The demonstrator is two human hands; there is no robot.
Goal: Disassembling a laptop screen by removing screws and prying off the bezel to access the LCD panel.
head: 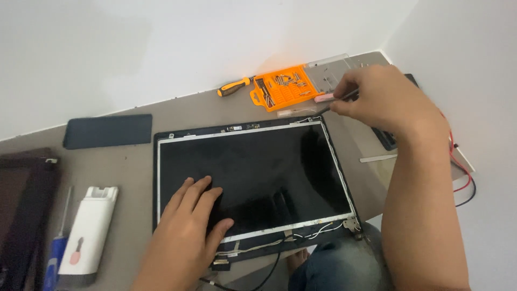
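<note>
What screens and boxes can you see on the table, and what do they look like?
Laptop screen panel: middle of the table, flat, black, dark, silver-edged; left hand rests on it.
Bit case: far side, open, orange, rectangular, holding metal bits.
Dark slab: far left, flat, rectangular, blank.
White case: near left, long, rounded, with a small red mark.
Right hand: holds a thin tool at the panel's far right corner.

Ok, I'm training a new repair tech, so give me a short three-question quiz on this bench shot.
1. True or false: the left hand lies flat on the laptop screen panel.
2. What does the right hand hold: A) a thin dark tool, B) the orange-handled screwdriver, C) the white case?
3. What colour is the bit tray beyond the panel?

Key: 1 true; 2 A; 3 orange.
</note>
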